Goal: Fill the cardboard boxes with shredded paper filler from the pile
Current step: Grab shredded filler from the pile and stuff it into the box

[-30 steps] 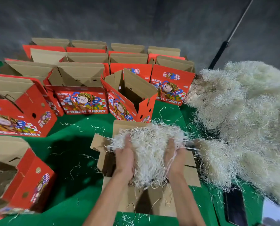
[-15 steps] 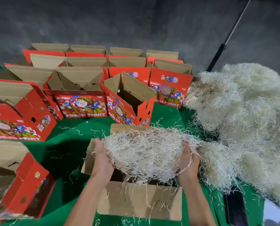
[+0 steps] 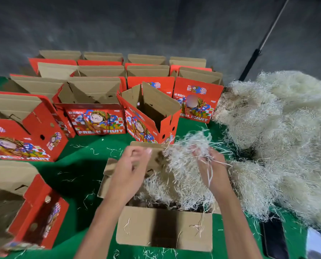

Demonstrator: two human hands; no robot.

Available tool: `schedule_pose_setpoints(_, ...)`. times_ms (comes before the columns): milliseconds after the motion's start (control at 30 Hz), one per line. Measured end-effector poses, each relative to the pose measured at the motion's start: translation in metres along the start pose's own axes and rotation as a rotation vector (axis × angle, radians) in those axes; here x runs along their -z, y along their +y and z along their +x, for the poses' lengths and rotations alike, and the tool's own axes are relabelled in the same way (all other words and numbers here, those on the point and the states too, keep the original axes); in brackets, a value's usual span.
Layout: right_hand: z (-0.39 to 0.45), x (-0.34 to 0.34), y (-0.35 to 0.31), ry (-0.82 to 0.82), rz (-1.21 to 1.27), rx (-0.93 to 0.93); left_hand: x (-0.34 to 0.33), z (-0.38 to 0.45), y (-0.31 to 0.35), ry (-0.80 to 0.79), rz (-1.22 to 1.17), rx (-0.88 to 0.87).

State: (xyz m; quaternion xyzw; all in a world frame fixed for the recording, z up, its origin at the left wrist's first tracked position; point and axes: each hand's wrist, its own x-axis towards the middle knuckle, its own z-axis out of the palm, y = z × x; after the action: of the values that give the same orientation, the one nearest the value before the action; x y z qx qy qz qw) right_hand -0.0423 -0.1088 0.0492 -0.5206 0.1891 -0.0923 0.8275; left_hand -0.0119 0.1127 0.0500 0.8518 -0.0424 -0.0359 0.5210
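An open cardboard box (image 3: 164, 227) stands right in front of me, its flaps spread, with pale shredded paper (image 3: 182, 176) heaped in and above its mouth. My right hand (image 3: 211, 166) is raised over the box and grips a tuft of the shreds, strands trailing from its fingers. My left hand (image 3: 131, 165) hovers over the left side of the box with fingers loosely curled and holds nothing. The big pile of shredded paper (image 3: 279, 139) lies to the right on the green cloth.
Several open red fruit boxes (image 3: 94, 118) stand in rows behind and to the left, one tilted box (image 3: 152, 116) just beyond the near one. Another red box (image 3: 25, 212) lies at the lower left. A dark phone (image 3: 274, 238) lies lower right. A pole (image 3: 262, 42) leans against the wall.
The wide bundle held between both hands has dropped into the box. My left hand let go and lifted inward; my right hand rose, keeping a smaller tuft.
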Motion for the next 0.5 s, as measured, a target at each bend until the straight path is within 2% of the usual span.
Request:
schedule_pose_setpoints(67, 0.003, -0.018, -0.002, -0.060, -0.162, -0.049, -0.022, 0.001, 0.012, -0.192, -0.206, 0.049)
schedule_pose_setpoints(133, 0.007, -0.033, 0.007, -0.133, -0.358, -0.068, -0.046, 0.003, 0.013, -0.262, -0.283, 0.207)
schedule_pose_setpoints(200, 0.005, -0.034, 0.020, -0.214, -0.491, 0.036, -0.065, 0.006, 0.008, -0.231, -0.412, 0.332)
schedule_pose_setpoints(300, 0.008, -0.017, 0.023, -0.279, -0.343, 0.158, -0.068, 0.008, -0.003, -0.072, -0.529, 0.451)
schedule_pose_setpoints(367, 0.010, -0.003, 0.025, -0.228, -0.393, 0.235, -0.064, 0.013, -0.009, 0.077, -0.656, 0.485)
schedule_pose_setpoints(433, 0.004, 0.006, 0.035, -0.016, -0.376, 0.155, -0.063, 0.022, -0.022, 0.201, -0.787, 0.540)
schedule_pose_setpoints(500, -0.003, 0.010, 0.053, 0.196, -0.296, 0.032, -0.065, 0.026, -0.028, 0.227, -0.802, 0.560)
